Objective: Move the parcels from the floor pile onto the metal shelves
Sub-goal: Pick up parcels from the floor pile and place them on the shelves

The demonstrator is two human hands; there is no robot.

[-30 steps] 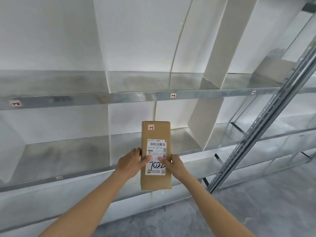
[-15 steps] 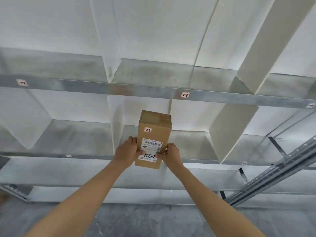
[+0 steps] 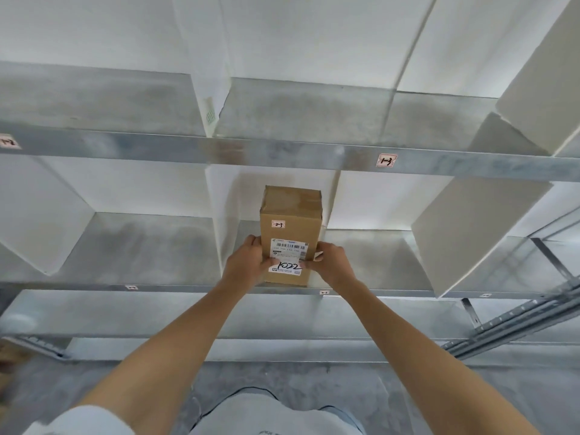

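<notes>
Parcel (image 3: 290, 233) upright on middle metal shelf (image 3: 370, 255) — gripped between left hand (image 3: 248, 265) and right hand (image 3: 332, 262), thumbs on its label (image 3: 288, 257).

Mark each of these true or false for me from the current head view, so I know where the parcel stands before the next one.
1. Both hands hold the cardboard parcel. True: the left hand and right hand grip its lower sides.
2. The parcel lies flat on its widest face. False: it stands upright on the middle shelf.
3. "1022" is handwritten on its shipping label. True.
4. The parcel sits on the top shelf. False: the top shelf runs above it.
5. A small tag is stuck above the shipping label. True.
</notes>
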